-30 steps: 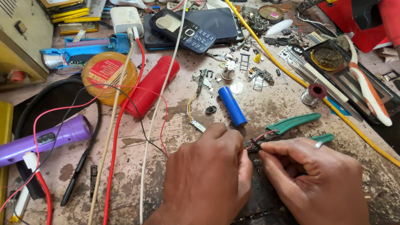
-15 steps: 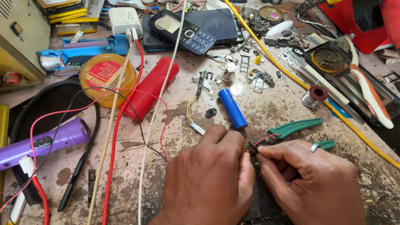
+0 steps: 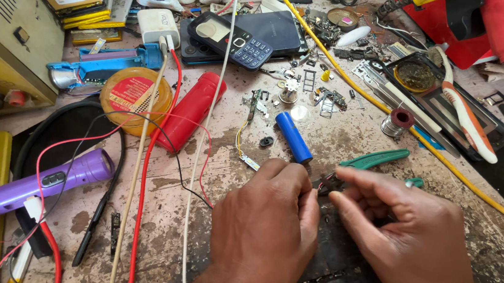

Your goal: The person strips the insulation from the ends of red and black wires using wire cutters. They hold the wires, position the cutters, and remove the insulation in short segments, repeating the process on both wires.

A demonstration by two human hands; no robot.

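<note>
Fingers (image 3: 307, 199) of the left hand (image 3: 261, 233) press together and pinch a tiny dark part with thin red wire (image 3: 325, 183). The right hand (image 3: 405, 231) curls close beside it, and its fingers (image 3: 354, 178) pinch the same tiny part from the other side. Both hands rest low on the worn worktop (image 3: 168, 229). Green-handled pliers (image 3: 374, 160) lie just behind the right hand. A blue battery (image 3: 293, 137) lies near the left hand. A red tube (image 3: 187, 112), a purple torch (image 3: 40, 183) and a keypad phone (image 3: 231, 40) lie farther away.
</note>
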